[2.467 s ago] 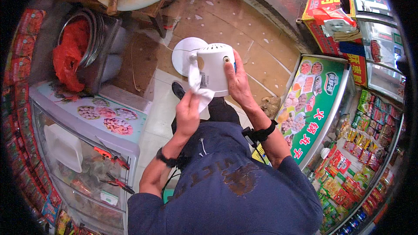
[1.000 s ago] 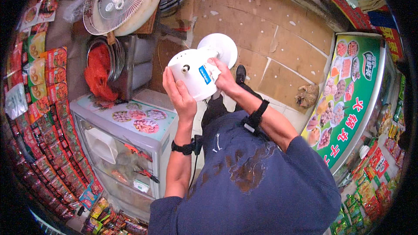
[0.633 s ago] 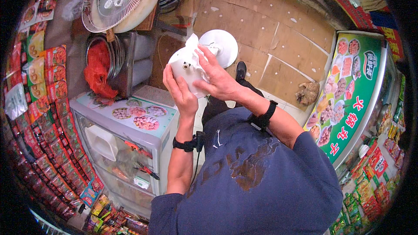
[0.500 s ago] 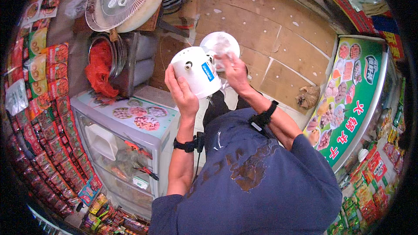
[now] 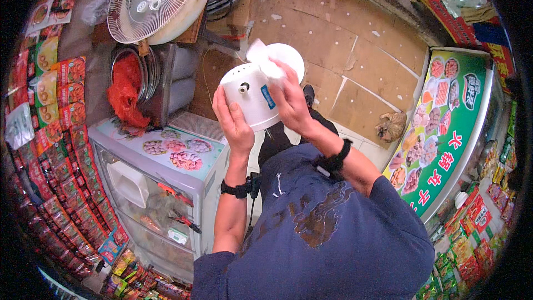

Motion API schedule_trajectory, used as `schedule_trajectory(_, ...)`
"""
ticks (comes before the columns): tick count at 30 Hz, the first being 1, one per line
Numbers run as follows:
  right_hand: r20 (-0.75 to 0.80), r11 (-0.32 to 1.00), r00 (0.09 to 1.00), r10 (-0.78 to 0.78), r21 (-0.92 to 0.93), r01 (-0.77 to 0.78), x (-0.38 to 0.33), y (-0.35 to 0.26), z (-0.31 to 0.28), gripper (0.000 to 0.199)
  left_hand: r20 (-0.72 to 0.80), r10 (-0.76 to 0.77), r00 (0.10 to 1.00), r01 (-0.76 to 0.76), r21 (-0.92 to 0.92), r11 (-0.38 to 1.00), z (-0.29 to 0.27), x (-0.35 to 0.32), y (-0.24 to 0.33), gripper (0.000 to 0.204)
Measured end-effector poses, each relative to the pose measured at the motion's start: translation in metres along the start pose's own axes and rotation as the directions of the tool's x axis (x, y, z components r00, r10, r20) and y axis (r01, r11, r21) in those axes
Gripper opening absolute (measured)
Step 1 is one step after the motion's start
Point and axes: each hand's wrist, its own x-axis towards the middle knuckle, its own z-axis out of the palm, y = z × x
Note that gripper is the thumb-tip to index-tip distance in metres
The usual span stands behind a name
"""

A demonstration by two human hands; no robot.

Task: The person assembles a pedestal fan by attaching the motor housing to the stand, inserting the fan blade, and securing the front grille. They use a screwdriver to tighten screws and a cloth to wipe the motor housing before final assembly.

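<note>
The left hand point(image 5: 233, 125) grips the white appliance housing point(image 5: 252, 97) from its left side, held up before the chest, while the right hand point(image 5: 291, 103) presses a white cloth point(image 5: 261, 58) against its far upper edge; wiping appears under way, extent cleaned indeterminable.

Floor point(image 5: 355, 50): flattened brown cardboard sheets, scuffed, seams visible. Chest freezer point(image 5: 161, 189) at left, glass lid, food pictures on its top. Behind it a metal bin point(image 5: 166, 78) with red bags, and a white fan point(image 5: 158, 0) lying face up. Left wall: racks of snack packets point(image 5: 50, 111). Right: green-topped freezer point(image 5: 449, 128) with food pictures. A cat point(image 5: 391, 126) lies beside it. Even daylight.
</note>
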Motion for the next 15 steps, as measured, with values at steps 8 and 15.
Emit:
schedule_trajectory(8, 0.361, 0.719, 0.722, 0.591, 0.170, -0.674, 0.027, 0.058, 0.022, 0.057, 0.026, 0.071, 0.997, -0.070, -0.035, 0.997, -0.006, -0.004, -0.005, 0.066)
schedule_trajectory(15, 0.673, 0.464, 0.405, 0.619, 0.102, -0.880, 0.079, 0.079, 0.011, 0.043, 0.140, 0.093, 0.986, -0.084, -0.065, 0.994, -0.006, -0.009, 0.007, 0.091)
